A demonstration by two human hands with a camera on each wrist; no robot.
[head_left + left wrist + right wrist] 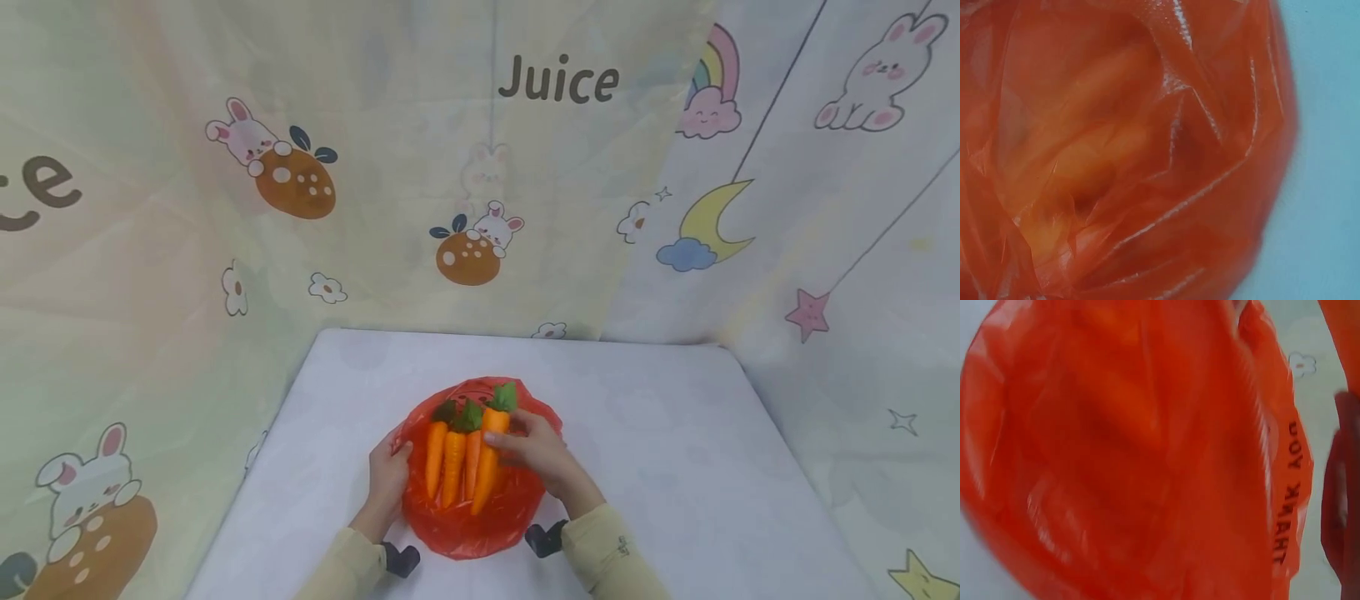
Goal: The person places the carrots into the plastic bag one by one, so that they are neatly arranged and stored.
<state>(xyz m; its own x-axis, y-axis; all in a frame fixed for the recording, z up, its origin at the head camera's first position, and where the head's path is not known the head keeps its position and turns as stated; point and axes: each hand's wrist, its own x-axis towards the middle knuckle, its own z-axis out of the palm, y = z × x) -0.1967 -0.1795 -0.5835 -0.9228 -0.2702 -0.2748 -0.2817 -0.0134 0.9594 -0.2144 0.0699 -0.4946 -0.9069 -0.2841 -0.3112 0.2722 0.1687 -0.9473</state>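
A red plastic bag (480, 529) lies spread open on the table, with printed lettering on it in the right wrist view. Three toy-like orange carrots (452, 471) with green tops lie side by side in it. My left hand (388, 475) grips the bag's left edge, thumb on top. Between the thumb and fingers of my right hand (543, 454) is another carrot (489, 467), tilted, over the bag's right part. In the left wrist view the thin red film (1210, 206) fills most of the picture, and orange shapes show dimly through it.
The bag stands near the middle of a white-covered table (660, 433). Pale curtains (405, 133) printed with rabbits, flowers and stars hang behind and on both sides. Dark wrist straps (546, 540) sit at the sleeve ends.
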